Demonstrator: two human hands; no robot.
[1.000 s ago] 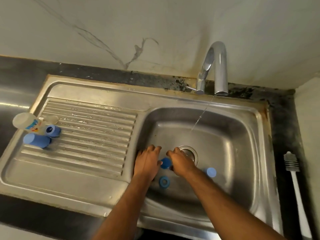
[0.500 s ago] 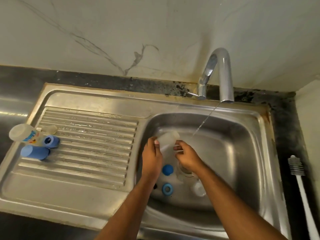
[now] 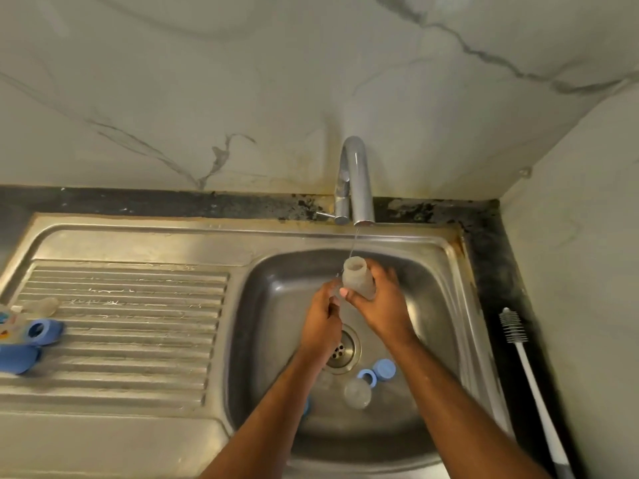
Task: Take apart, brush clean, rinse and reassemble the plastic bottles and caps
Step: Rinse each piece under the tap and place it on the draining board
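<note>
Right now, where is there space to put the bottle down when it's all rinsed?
The ribbed draining board is bare from the blue caps at its left edge across to the basin. The flat steel strip in front is bare too. The basin floor is crowded: blue rings, a clear piece, both arms.

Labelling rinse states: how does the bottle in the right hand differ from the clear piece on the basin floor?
The bottle is gripped by the right hand under the tap's thin stream; the clear piece lies loose near the drain, beside blue caps. The bottle is taller with a narrowed neck, mouth up; the clear piece looks low and round. Both are translucent plastic.
</note>
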